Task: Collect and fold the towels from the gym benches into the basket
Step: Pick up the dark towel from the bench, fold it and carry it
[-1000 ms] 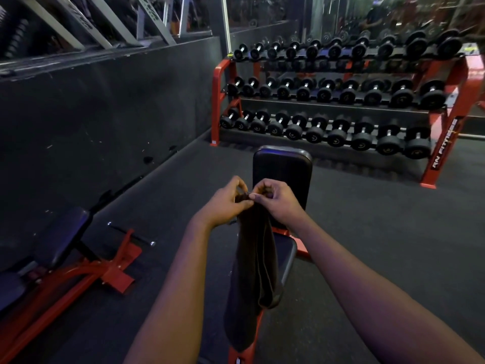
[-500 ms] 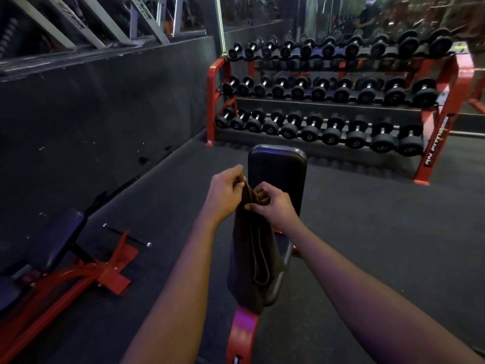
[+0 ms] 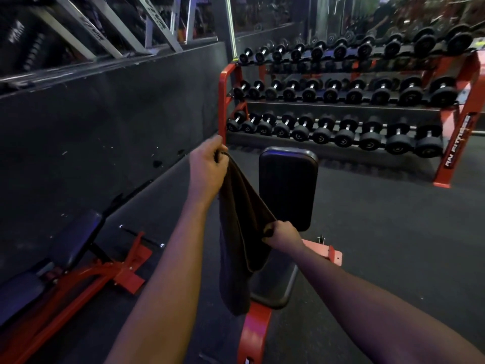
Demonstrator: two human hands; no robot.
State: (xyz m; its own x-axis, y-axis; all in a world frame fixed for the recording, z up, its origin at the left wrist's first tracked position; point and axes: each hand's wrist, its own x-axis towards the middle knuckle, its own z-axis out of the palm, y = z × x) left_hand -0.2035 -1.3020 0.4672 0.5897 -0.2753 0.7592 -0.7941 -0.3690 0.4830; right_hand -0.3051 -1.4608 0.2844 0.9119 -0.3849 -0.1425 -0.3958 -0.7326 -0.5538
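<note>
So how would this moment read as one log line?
step: folding towel | left hand: pinches top edge, raised | right hand: grips towel lower down | towel: hangs in front of bench | basket: not in view

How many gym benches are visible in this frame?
2. The centre bench stands straight ahead, behind the held towel; the left bench sits low along the wall. Others may lie outside the view.
</note>
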